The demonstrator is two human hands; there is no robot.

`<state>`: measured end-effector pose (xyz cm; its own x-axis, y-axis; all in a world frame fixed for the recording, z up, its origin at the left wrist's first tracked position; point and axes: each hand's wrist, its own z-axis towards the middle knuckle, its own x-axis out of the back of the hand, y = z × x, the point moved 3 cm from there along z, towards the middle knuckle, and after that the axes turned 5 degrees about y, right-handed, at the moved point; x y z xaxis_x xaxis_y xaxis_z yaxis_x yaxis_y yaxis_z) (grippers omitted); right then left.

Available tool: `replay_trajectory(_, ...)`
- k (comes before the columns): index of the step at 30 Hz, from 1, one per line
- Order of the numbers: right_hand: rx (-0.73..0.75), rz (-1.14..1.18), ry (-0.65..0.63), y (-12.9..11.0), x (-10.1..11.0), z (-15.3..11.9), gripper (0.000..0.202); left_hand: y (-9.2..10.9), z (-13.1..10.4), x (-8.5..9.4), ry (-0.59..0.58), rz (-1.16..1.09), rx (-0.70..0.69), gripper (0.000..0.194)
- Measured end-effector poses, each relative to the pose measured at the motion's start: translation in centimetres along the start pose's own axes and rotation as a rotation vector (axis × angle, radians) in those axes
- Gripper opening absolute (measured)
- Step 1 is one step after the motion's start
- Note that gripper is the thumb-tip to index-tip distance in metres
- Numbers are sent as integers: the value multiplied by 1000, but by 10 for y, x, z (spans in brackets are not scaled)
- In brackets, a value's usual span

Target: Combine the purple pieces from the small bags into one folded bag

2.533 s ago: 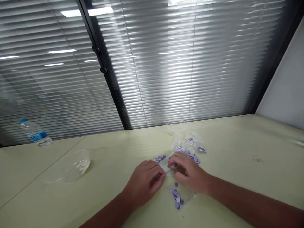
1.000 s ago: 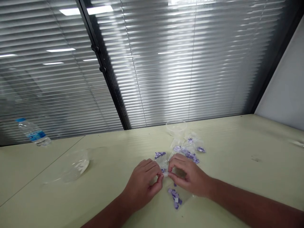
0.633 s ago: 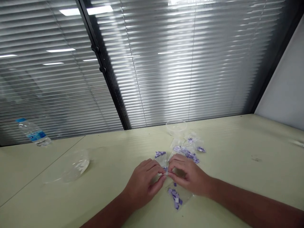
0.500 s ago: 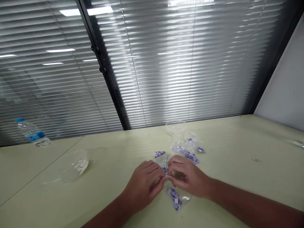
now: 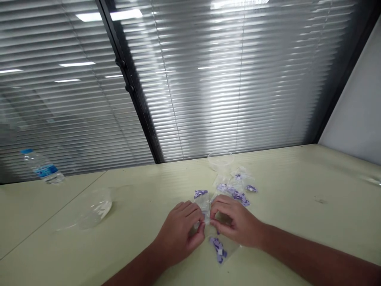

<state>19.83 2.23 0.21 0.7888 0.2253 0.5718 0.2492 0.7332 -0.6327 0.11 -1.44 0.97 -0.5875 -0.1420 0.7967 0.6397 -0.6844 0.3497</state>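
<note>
A clear plastic bag with small purple and white pieces inside lies in front of me, partly under my right hand. My right hand pinches near its upper edge with thumb and fingertips. Close by on the left, my left hand is also closed in a pinch at the clear plastic; exactly what its fingertips grip is too small to make out. Just beyond my fingers lies another small clear bag with purple pieces at its far end.
Several more clear bags of purple pieces lie in a heap beyond my right hand, before a round clear container. To the left are a clear plastic item and a water bottle. Blinds rise behind the table.
My left fingertips have moved slightly left, away from my right fingertips, so a small gap shows between them. The bag's purple pieces have barely shifted.
</note>
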Motion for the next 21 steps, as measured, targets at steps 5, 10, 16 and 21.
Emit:
replay_trajectory(5,-29,7,-17,1,1,0,8,-1,1,2,-4,-22,16,6)
replay_trajectory(10,-19,8,-60,1,-2,-2,6,-1,1,-1,-5,-1,-16,10)
replay_trajectory(16,-48,-1,10,1,2,0,17,-8,3,-2,42,64,55,11)
replay_trajectory(21,-125,50,54,5,4,0,24,-6,4,4,14,32,126,13)
